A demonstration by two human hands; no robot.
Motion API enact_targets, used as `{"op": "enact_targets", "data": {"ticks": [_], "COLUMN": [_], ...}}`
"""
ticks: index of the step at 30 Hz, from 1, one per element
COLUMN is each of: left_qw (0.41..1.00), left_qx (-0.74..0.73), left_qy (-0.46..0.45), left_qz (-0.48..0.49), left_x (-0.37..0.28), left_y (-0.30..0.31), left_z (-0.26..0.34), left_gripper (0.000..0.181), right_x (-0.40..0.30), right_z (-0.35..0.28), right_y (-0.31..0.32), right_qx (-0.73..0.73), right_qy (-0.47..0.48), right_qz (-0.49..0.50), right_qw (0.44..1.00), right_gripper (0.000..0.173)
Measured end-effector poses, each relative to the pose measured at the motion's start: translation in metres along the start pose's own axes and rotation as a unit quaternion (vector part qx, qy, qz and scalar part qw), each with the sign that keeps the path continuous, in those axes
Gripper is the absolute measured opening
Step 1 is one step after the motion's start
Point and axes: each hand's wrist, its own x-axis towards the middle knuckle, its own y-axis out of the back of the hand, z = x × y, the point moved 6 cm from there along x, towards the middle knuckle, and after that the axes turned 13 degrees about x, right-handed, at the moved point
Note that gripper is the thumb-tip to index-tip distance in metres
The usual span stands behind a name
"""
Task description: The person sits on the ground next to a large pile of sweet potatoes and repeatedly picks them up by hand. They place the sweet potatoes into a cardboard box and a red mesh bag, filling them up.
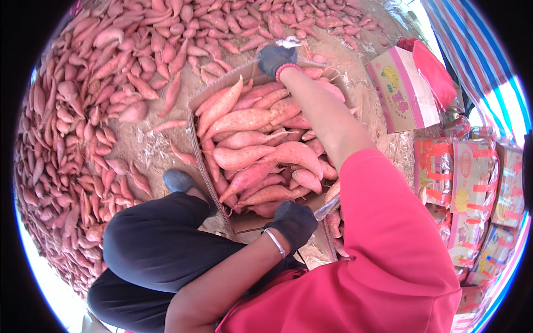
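Note:
An open cardboard box (195,137), heaped with pink-skinned sweet potatoes (245,152), stands on the ground in front of my knees. My right hand (277,60), in a dark glove with a red beaded bracelet at the wrist, is closed over the far rim. At the near rim, my left hand (293,222) is curled over the cardboard, also gloved in dark fabric, with a silver bangle above it. Its fingertips are partly hidden. A shiny strip (328,208) lies along the rim beside it; what it is I cannot tell. My right arm covers part of the box's right side.
Loose sweet potatoes (137,62) spread in a large pile at the far side and left. A printed carton (402,89) with a red bag (435,75) stands at right. Below it are stacked cartons (470,179) with red straps. A striped tarpaulin (470,50) hangs behind.

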Motion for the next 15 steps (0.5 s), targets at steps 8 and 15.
{"op": "enact_targets", "data": {"ticks": [8, 15], "left_qw": [0.999, 0.964], "left_qx": [-0.034, -0.122], "left_qy": [0.009, 0.152], "left_qz": [0.014, 0.183], "left_x": [-0.006, -0.119], "left_y": [0.021, 0.162], "left_z": [-0.013, -0.061], "left_gripper": [0.018, 0.04], "right_x": [-0.046, -0.168], "right_z": [0.038, 0.117], "right_y": [0.099, 0.202], "right_qx": [0.289, 0.257], "right_qy": [0.204, -0.001], "right_qz": [-0.071, 0.007], "right_qw": [0.933, 0.966], "right_gripper": [0.038, 0.029]}}
